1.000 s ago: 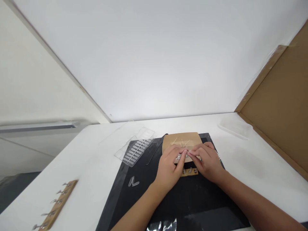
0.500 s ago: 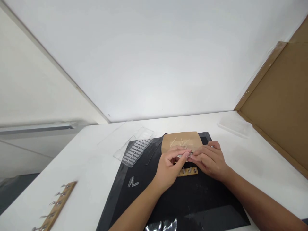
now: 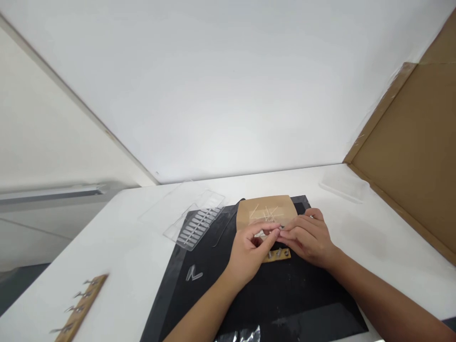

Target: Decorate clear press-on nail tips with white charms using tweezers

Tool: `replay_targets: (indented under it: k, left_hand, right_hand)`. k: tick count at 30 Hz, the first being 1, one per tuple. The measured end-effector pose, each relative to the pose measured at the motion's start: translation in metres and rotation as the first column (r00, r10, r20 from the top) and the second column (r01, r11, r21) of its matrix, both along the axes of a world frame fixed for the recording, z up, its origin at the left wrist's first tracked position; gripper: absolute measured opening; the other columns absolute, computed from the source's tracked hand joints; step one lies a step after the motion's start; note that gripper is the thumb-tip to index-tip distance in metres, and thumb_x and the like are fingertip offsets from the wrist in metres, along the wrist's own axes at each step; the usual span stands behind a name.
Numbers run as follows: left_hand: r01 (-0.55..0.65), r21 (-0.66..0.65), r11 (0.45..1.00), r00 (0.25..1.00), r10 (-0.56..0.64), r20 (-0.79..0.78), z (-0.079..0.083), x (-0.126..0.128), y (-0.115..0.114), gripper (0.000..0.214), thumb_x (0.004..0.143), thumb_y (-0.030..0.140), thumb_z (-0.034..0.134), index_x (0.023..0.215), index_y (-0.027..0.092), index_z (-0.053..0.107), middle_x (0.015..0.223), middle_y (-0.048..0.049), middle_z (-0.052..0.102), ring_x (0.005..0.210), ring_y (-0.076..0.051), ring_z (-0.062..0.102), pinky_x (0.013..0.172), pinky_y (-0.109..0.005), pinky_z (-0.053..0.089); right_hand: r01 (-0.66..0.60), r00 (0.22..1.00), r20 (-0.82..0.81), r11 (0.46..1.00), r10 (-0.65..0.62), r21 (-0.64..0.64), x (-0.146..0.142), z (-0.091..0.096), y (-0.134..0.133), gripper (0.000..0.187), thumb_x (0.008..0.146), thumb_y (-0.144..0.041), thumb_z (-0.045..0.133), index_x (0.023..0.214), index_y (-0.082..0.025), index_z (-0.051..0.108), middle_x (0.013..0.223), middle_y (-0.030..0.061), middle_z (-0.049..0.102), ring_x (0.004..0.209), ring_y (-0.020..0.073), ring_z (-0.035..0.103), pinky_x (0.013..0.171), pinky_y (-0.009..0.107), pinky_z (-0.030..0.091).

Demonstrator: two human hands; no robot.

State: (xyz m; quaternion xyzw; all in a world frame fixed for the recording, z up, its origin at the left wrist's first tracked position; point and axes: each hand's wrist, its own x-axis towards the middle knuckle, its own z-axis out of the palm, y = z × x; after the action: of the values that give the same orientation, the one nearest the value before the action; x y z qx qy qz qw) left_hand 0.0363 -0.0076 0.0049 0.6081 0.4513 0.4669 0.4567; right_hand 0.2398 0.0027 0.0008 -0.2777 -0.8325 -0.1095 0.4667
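Observation:
My left hand [image 3: 251, 249] and my right hand [image 3: 309, 236] meet over a black mat [image 3: 285, 294], fingertips pinched together. Between them is something small that their fingers mostly hide. Just below lies a short wooden strip [image 3: 281, 255] with small metal clips on it, partly covered by my left hand. Behind my fingers sits a tan paper or card tray [image 3: 245, 209] with several thin pale sticks [image 3: 269, 212] in it. Two clear nail tips [image 3: 193, 273] lie on the mat, left of my left forearm.
A clear plastic case with rows of clear nail tips [image 3: 199, 225] overlaps the mat's upper left. Another wooden strip with metal clips [image 3: 81, 306] lies on the white table at left. A clear lid [image 3: 344, 186] is at back right, near a cardboard panel [image 3: 416, 152]. Crinkled clear plastic [image 3: 245, 335] lies at the front.
The view has shifted slightly, so everything sits a little further left. My hands stay pinched together in nearly the same place, with only slight finger movement.

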Motion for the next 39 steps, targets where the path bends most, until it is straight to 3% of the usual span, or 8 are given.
replay_targets:
  k: [4, 11, 19, 23, 25, 29, 34, 39]
  left_hand:
    - [-0.005, -0.032, 0.999, 1.0, 0.005, -0.016, -0.002, 0.0, 0.001, 0.028, 0.086, 0.044, 0.079, 0.098, 0.019, 0.086, 0.095, -0.009, 0.079, 0.064, -0.013, 0.066, 0.05, -0.019, 0.049]
    - [-0.01, -0.021, 1.0, 1.0, 0.01, -0.022, 0.0, 0.0, 0.0, 0.03, 0.084, 0.043, 0.081, 0.095, 0.016, 0.081, 0.085, -0.0072, 0.076, 0.062, -0.012, 0.061, 0.048, -0.018, 0.045]
    - [-0.001, -0.003, 1.0, 0.998, 0.0, -0.065, -0.006, 0.002, -0.001, 0.029, 0.086, 0.043, 0.08, 0.096, 0.016, 0.074, 0.085, -0.0067, 0.076, 0.056, -0.01, 0.055, 0.046, -0.019, 0.04]
    - [-0.014, 0.112, 0.994, 0.985, 0.033, -0.168, -0.003, -0.003, -0.003, 0.023, 0.093, 0.04, 0.071, 0.097, 0.018, 0.073, 0.087, -0.0061, 0.075, 0.056, -0.011, 0.056, 0.047, -0.022, 0.04]
    - [-0.005, 0.265, 0.964, 0.963, 0.075, -0.257, 0.001, -0.007, -0.003, 0.015, 0.095, 0.033, 0.067, 0.099, 0.019, 0.072, 0.089, -0.0056, 0.075, 0.059, -0.013, 0.059, 0.052, -0.025, 0.044]
    - [0.123, 0.568, 0.814, 0.929, 0.107, -0.355, 0.009, -0.011, 0.0, 0.007, 0.093, 0.017, 0.062, 0.096, 0.02, 0.068, 0.088, -0.0063, 0.072, 0.084, -0.022, 0.066, 0.078, -0.036, 0.053]
    - [0.177, 0.637, 0.75, 0.941, 0.06, -0.332, 0.009, -0.012, 0.001, 0.011, 0.091, 0.01, 0.059, 0.094, 0.02, 0.064, 0.082, -0.0057, 0.068, 0.079, -0.021, 0.061, 0.075, -0.036, 0.05]
    - [0.228, 0.689, 0.688, 0.918, 0.085, -0.388, 0.005, -0.013, 0.0, 0.013, 0.088, 0.008, 0.06, 0.094, 0.02, 0.063, 0.084, -0.0062, 0.067, 0.079, -0.02, 0.06, 0.073, -0.034, 0.05]
  right_hand:
    - [-0.018, 0.999, -0.032, 0.999, 0.017, -0.039, 0.001, -0.001, 0.003, 0.019, 0.096, -0.02, 0.08, 0.09, -0.021, 0.061, 0.083, -0.0015, 0.075, 0.07, 0.0129, 0.069, 0.081, 0.036, 0.037]
    - [-0.016, 0.995, -0.098, 0.983, -0.002, -0.184, 0.004, -0.004, 0.006, 0.023, 0.094, -0.032, 0.083, 0.102, -0.022, 0.064, 0.074, -0.0049, 0.069, 0.069, 0.0136, 0.067, 0.078, 0.035, 0.035]
    - [-0.032, 0.998, -0.057, 0.982, 0.021, -0.187, 0.005, -0.005, 0.004, 0.017, 0.096, -0.034, 0.081, 0.095, -0.022, 0.068, 0.076, -0.0024, 0.071, 0.068, 0.0133, 0.064, 0.075, 0.035, 0.033]
    - [-0.038, 0.999, -0.014, 0.986, 0.037, -0.16, 0.007, -0.006, 0.002, 0.021, 0.094, -0.036, 0.083, 0.094, -0.022, 0.068, 0.078, -0.0018, 0.07, 0.067, 0.0121, 0.062, 0.075, 0.034, 0.034]
    - [-0.058, 0.998, -0.003, 0.984, 0.059, -0.171, 0.01, -0.005, 0.003, 0.024, 0.094, -0.039, 0.084, 0.094, -0.021, 0.067, 0.076, -0.0026, 0.069, 0.066, 0.0119, 0.061, 0.075, 0.034, 0.035]
    - [-0.155, 0.982, 0.068, 0.959, 0.175, -0.237, 0.019, -0.004, 0.008, 0.031, 0.096, -0.048, 0.079, 0.091, -0.02, 0.066, 0.071, -0.0046, 0.064, 0.063, 0.0112, 0.056, 0.069, 0.031, 0.035]
    - [-0.14, 0.954, 0.187, 0.9, 0.234, -0.412, 0.029, -0.002, 0.008, 0.033, 0.095, -0.051, 0.078, 0.089, -0.021, 0.067, 0.073, -0.0047, 0.062, 0.063, 0.0111, 0.055, 0.058, 0.028, 0.033]
    - [-0.164, 0.938, 0.138, 0.758, 0.317, -0.631, 0.029, 0.0, 0.005, 0.029, 0.087, -0.042, 0.088, 0.091, -0.021, 0.069, 0.079, -0.0049, 0.064, 0.064, 0.009, 0.057, 0.056, 0.022, 0.039]
